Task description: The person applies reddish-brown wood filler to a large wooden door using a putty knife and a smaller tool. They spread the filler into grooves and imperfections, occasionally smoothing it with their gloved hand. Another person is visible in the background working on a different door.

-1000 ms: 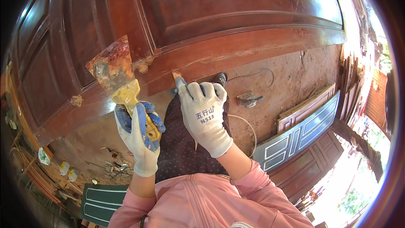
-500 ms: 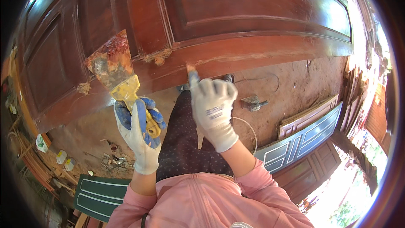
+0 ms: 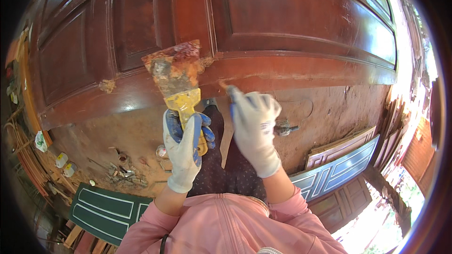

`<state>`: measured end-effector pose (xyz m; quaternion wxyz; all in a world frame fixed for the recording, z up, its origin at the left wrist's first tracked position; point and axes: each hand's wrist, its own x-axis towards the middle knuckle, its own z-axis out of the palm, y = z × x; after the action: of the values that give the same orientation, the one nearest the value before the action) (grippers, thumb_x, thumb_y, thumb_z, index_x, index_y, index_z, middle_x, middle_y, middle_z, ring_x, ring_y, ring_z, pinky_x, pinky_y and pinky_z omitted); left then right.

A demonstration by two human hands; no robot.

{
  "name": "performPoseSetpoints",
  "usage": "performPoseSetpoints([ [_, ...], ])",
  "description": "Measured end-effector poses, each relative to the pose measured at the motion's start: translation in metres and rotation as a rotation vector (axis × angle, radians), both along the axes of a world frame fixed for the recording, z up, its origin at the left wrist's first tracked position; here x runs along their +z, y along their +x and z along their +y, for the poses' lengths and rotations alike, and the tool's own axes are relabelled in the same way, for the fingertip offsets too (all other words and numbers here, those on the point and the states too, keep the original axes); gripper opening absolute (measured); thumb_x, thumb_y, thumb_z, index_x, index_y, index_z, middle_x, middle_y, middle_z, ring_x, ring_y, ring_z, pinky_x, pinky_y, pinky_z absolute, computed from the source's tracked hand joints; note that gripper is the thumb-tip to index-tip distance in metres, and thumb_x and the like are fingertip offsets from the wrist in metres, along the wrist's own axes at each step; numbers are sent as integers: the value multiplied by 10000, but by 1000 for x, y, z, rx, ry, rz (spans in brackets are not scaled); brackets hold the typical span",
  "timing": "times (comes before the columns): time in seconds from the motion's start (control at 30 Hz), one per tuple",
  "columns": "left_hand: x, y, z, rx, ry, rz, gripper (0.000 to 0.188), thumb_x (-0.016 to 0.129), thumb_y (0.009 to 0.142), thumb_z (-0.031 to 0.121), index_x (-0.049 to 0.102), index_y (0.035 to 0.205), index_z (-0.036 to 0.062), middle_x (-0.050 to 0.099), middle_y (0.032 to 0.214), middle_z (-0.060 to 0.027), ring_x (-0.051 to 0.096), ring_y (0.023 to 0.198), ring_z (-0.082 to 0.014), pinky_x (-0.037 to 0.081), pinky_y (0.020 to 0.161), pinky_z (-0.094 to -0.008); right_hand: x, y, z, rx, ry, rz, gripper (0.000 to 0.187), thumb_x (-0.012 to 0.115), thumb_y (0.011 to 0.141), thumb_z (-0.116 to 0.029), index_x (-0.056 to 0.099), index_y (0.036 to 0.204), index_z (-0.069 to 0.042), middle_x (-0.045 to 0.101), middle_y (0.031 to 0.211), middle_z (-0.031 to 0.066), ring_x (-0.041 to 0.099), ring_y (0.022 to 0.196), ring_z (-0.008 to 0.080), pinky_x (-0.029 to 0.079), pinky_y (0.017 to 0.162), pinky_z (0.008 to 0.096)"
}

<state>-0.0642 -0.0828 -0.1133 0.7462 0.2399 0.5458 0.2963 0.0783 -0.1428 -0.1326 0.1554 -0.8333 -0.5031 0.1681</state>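
Person's L hand (image 3: 181, 148) grips yellow-handled scraper (image 3: 176, 73), approx 10 o'clock of ctr, blade smeared red-brown. R hand (image 3: 256, 120), index out, nr edge of panelled door (image 3: 301, 23) at 12 o'clock; palm hidden, can't tell if holding.

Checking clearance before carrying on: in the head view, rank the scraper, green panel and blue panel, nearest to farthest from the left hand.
1. Scraper: gripped in the left hand.
2. Green panel: lower left.
3. Blue panel: over at the right.
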Motion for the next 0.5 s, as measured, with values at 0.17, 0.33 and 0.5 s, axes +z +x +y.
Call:
performPoseSetpoints([
  [0.17, 5, 17, -6, -135, -21, -70, 245, 584, 1007, 54, 482, 1229, 71, 660, 927, -95, 643, 637, -133, 521, 527, -269, 54, 49, 8, -59, 183, 206, 402, 684, 875, -129, 675, 1277, -111, 584, 909, 30, 517, 926, 239, 349, 899, 415],
  [0.33, 9, 50, -20, -263, 6, -114, 261, 571, 1007, 51, 476, 1250, 52, 654, 961, -92, 653, 673, -124, 515, 540, -249, 73, 74, 2, 22, 196, -20, 407, 695, 870, -148, 678, 1276, -119, 576, 932, 17, 512, 953, 224, 335, 926, 422],
  [0.5, 10, 102, -32, -376, 64, -124, 244, 570, 1010, 48, 483, 1238, 43, 666, 913, -94, 653, 642, -129, 538, 522, -270, 72, 111, -19, -91, 233, -204, 368, 699, 870, -133, 709, 1238, -125, 578, 926, 11, 513, 936, 228, 345, 923, 417],
])
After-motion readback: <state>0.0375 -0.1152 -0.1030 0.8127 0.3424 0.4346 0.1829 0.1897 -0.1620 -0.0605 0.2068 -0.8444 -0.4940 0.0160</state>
